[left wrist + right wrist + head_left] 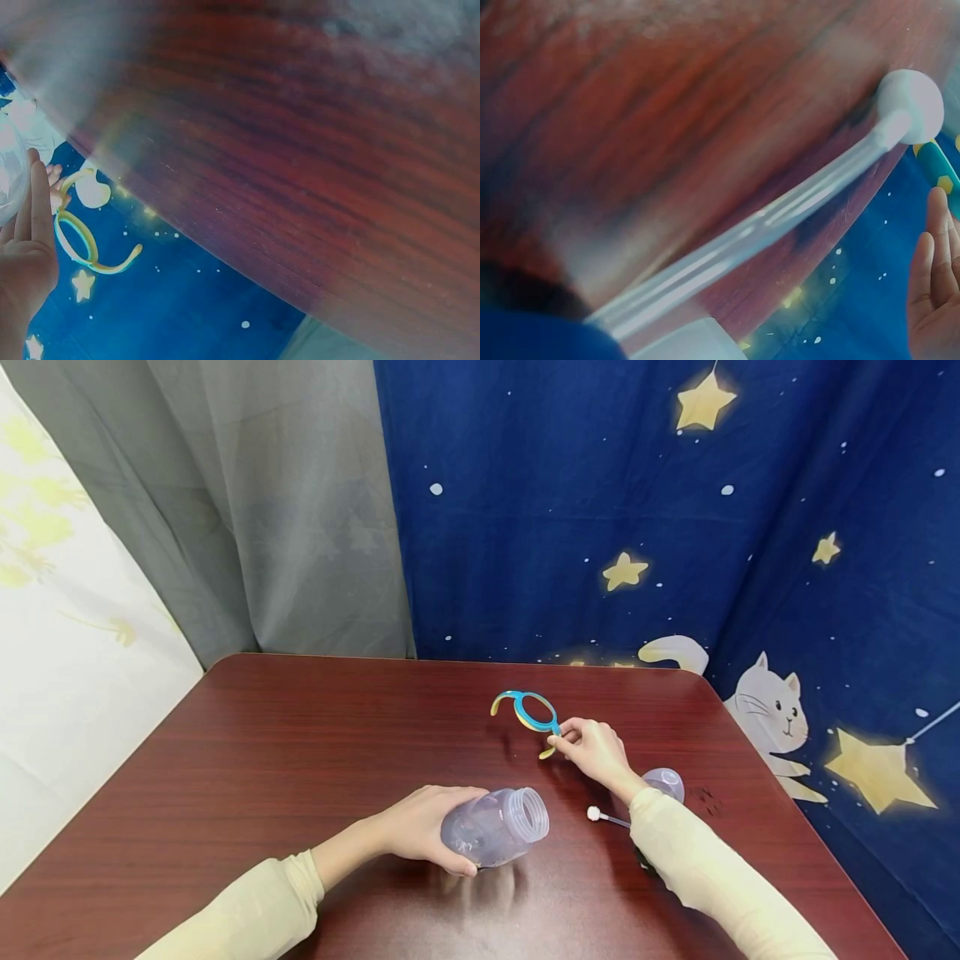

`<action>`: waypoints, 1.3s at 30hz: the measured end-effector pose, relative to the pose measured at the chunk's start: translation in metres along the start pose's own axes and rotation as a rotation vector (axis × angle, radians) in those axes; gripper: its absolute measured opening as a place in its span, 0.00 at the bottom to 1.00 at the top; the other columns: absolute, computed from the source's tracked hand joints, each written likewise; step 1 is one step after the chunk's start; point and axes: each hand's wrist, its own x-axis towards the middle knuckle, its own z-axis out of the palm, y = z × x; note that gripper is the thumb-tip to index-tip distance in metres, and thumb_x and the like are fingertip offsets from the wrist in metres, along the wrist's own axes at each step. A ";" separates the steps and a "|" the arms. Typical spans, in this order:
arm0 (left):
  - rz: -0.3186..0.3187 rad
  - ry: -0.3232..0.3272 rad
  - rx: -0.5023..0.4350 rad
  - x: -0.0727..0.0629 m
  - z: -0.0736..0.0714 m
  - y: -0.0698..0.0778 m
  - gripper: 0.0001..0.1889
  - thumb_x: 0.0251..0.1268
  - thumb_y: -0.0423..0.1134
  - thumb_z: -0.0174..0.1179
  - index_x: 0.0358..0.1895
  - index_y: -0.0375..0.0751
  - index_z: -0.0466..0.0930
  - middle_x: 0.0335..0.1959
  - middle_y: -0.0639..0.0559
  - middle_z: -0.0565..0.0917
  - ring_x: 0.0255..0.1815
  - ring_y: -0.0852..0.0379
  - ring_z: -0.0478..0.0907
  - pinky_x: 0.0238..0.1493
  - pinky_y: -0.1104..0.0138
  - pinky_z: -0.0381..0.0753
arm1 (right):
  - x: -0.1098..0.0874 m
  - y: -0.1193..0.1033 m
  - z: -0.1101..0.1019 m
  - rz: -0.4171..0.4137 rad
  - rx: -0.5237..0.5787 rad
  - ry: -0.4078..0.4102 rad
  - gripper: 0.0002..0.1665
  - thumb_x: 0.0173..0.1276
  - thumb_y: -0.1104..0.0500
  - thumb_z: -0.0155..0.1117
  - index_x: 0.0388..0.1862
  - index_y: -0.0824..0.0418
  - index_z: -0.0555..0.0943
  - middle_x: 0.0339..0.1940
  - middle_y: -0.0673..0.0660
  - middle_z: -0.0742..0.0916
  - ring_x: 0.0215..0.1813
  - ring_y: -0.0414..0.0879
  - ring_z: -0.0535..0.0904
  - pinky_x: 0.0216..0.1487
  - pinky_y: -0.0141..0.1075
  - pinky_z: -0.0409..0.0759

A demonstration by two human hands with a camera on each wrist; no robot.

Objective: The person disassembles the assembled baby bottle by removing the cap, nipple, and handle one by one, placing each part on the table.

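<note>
My left hand [423, 822] grips a clear, wide-necked baby bottle [483, 831] round its body. The bottle is tilted on its side above the table, its threaded mouth uncovered and facing right. Farther back, my right hand [600, 753] pinches a blue and yellow bottle handle [517, 695], a ring with two curved grips, by its right side. Below my right wrist lies a straw [617, 820] with a white ball end [593, 813]. In the right wrist view the straw [761, 217] runs from a blue part [547, 337] at the lower left.
A clear domed cap [667, 782] sits on the table just beyond my right forearm, which partly hides it. The dark red wooden table [337, 718] ends at a grey curtain [315, 527] and a blue curtain with stars [525, 568].
</note>
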 end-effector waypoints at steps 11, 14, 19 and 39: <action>0.007 0.004 0.002 0.000 0.000 -0.001 0.41 0.35 0.66 0.62 0.55 0.47 0.68 0.44 0.62 0.76 0.41 0.68 0.72 0.40 0.71 0.71 | 0.000 -0.001 0.003 0.009 -0.030 -0.015 0.11 0.52 0.48 0.67 0.29 0.53 0.81 0.20 0.41 0.82 0.25 0.35 0.76 0.27 0.38 0.69; 0.004 0.002 0.003 0.000 -0.001 -0.001 0.41 0.35 0.66 0.63 0.55 0.47 0.68 0.45 0.61 0.76 0.42 0.67 0.72 0.41 0.71 0.71 | 0.000 -0.001 0.004 0.013 -0.036 -0.018 0.11 0.52 0.48 0.66 0.29 0.53 0.81 0.20 0.41 0.81 0.25 0.35 0.76 0.28 0.38 0.69; -0.003 -0.004 -0.005 0.000 -0.001 0.001 0.41 0.35 0.65 0.63 0.56 0.47 0.68 0.46 0.61 0.76 0.42 0.67 0.72 0.41 0.71 0.71 | 0.001 0.000 0.004 0.033 -0.015 -0.038 0.11 0.53 0.48 0.66 0.29 0.53 0.80 0.19 0.41 0.82 0.21 0.34 0.76 0.27 0.38 0.69; -0.009 -0.009 0.007 0.001 0.001 0.000 0.41 0.35 0.66 0.63 0.55 0.48 0.68 0.44 0.63 0.76 0.40 0.68 0.72 0.39 0.70 0.71 | 0.009 0.004 0.003 0.198 0.111 -0.150 0.12 0.56 0.51 0.63 0.28 0.60 0.80 0.19 0.51 0.83 0.21 0.44 0.80 0.30 0.35 0.70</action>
